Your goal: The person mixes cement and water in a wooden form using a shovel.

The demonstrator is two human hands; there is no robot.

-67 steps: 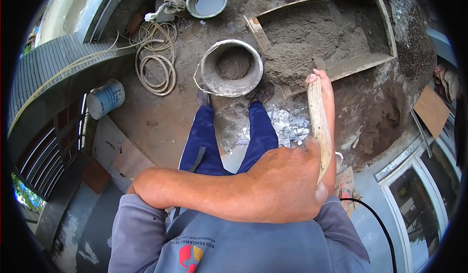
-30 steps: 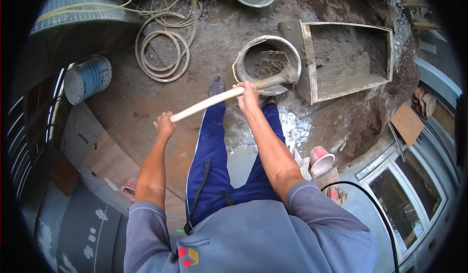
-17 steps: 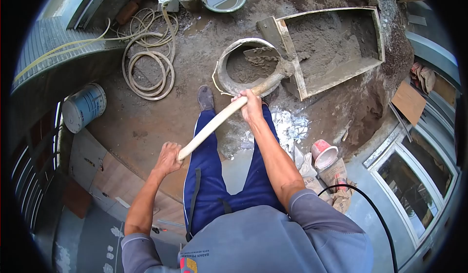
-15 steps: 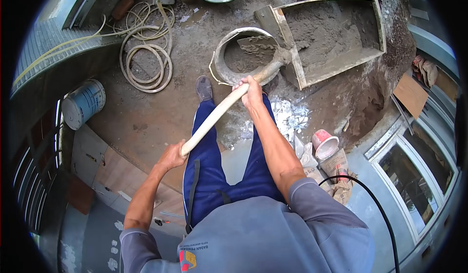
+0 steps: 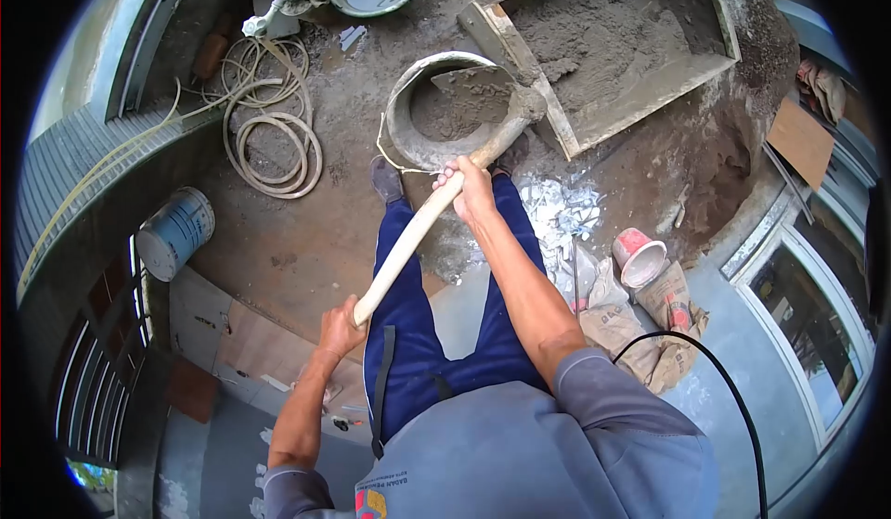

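A long pale wooden handle (image 5: 408, 243) runs diagonally in front of my legs. My left hand (image 5: 342, 325) is wrapped round its lower end, and my right hand (image 5: 471, 191) grips it farther up. The mud-caked head (image 5: 527, 103) of the tool lies over the right rim of a round grey bucket (image 5: 401, 135). Inside the bucket, a flat blade (image 5: 473, 88) shows against wet grey mortar. Touching the bucket on the right is a wooden trough (image 5: 608, 136) holding more mortar (image 5: 613, 46).
A coiled hose (image 5: 278, 157) lies on the left, with a paint bucket (image 5: 176, 233) below it. At the top is a basin of water (image 5: 373, 11). White debris (image 5: 561, 217), a red-and-white bucket (image 5: 640, 257) and paper sacks (image 5: 617, 329) are on the right.
The view has shifted and turned slightly. Both hands keep their grip on the handle, and the tool head still lies at the bucket's right rim.
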